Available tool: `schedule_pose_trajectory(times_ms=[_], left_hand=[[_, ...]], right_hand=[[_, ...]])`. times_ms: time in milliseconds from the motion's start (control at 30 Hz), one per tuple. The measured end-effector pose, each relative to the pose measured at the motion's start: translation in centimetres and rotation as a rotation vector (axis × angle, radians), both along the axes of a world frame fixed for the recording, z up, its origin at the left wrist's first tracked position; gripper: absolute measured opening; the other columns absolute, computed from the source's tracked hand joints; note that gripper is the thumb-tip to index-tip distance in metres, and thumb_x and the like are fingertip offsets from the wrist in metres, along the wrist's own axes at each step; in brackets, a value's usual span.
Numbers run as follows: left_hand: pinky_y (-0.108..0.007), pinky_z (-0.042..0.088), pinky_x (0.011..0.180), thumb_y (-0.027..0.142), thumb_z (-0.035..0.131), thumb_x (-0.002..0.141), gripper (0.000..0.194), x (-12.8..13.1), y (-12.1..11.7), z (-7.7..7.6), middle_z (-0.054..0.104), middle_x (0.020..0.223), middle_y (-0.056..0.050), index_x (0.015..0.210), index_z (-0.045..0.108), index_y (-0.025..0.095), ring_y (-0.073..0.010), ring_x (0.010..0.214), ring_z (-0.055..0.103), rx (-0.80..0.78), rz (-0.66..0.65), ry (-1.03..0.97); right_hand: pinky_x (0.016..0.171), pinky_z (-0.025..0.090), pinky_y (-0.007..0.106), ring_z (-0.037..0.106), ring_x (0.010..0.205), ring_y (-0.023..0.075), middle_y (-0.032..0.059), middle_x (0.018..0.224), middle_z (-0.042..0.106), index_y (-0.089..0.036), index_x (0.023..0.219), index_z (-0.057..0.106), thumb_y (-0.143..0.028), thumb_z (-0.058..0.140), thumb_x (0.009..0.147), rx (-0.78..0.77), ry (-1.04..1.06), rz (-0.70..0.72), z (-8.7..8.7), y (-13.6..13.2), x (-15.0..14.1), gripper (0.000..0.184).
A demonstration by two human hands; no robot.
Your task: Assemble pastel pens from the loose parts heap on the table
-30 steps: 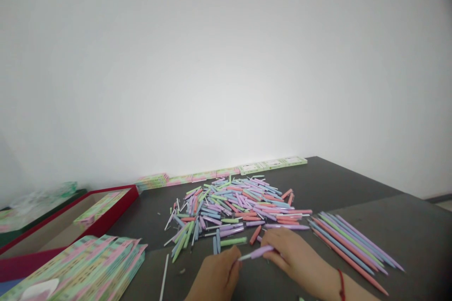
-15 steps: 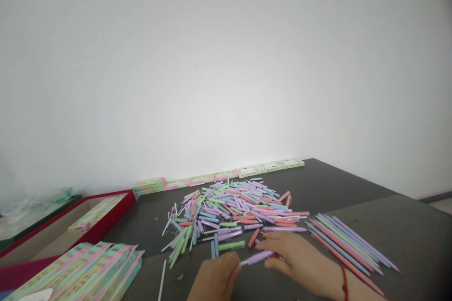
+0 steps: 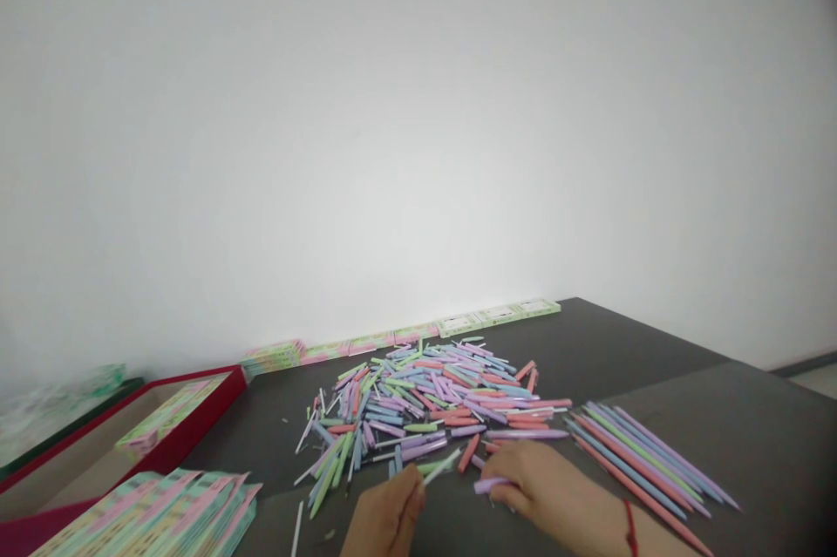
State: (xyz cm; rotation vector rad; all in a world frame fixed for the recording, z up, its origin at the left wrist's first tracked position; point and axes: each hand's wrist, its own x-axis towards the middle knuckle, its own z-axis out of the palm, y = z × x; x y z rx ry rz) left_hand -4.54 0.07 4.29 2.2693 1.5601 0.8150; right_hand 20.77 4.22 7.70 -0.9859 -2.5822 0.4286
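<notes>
presently, left hand (image 3: 385, 515) pinches white stick (image 3: 443, 466), right hand (image 3: 553, 489) purple barrel (image 3: 490, 485), fingers closed; further handling likely requires steady grip.

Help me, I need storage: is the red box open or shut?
Open: the red box shows its pale inside, with a printed pack lying in it.

your left hand (image 3: 385, 512): one white stick (image 3: 442, 467). your right hand (image 3: 540, 487): one lilac pen piece (image 3: 490, 485), near the mixed pastel pile (image 3: 425, 391). farther right, on the dark table (image 3: 660, 365): long pens (image 3: 644, 461), side by side.
</notes>
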Motion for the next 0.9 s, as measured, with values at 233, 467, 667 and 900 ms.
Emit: schedule_pose_trajectory(times_ms=[233, 467, 667, 900], left_hand=[[-0.024, 0.036, 0.055, 0.056, 0.024, 0.093, 0.046, 0.2, 0.0, -0.6, 0.048, 0.06, 0.002, 0.069, 0.044, 0.023, -0.0154, 0.056, 0.048, -0.03, 0.017, -0.201], [-0.024, 0.036, 0.055, 0.058, 0.025, 0.092, 0.049, 0.8, -0.2, -0.5, 0.046, 0.059, 0.002, 0.066, 0.046, 0.022, -0.0142, 0.055, 0.046, 0.0, 0.043, -0.334], [-0.023, 0.036, 0.056, 0.053, 0.025, 0.094, 0.045, 1.0, -0.6, -0.3, 0.047, 0.06, 0.003, 0.07, 0.047, 0.021, -0.0142, 0.057, 0.047, -0.026, 0.014, -0.297], [-0.023, 0.036, 0.056, 0.049, 0.026, 0.095, 0.042, 0.9, -0.5, -0.5, 0.048, 0.061, 0.003, 0.071, 0.046, 0.022, -0.0142, 0.058, 0.049, -0.022, 0.007, -0.268]], right_hand=[[0.076, 0.042, 0.026, 0.061, 0.085, 0.0177, 0.0017, 0.089, 0.069, -0.021, 0.09, 0.067, -0.022, 0.054, 0.086, -0.192, 0.228, 0.01, -1.6, -1.2, -2.4, 0.013], [0.087, 0.043, 0.034, 0.06, 0.095, 0.02, 0.0066, 0.095, 0.068, -0.021, 0.092, 0.065, -0.037, 0.047, 0.093, -0.365, 0.692, 0.263, 2.2, -2.0, -0.8, 0.024], [0.09, 0.043, 0.036, 0.061, 0.092, 0.0192, 0.0068, 0.092, 0.07, -0.023, 0.091, 0.065, -0.039, 0.045, 0.094, -0.303, 0.727, 0.387, 3.5, -3.0, -1.0, 0.026], [0.084, 0.044, 0.03, 0.063, 0.085, 0.0176, 0.0026, 0.083, 0.072, -0.026, 0.1, 0.068, -0.037, 0.045, 0.093, -0.194, 0.532, 0.314, 3.2, -2.8, -1.0, 0.026]])
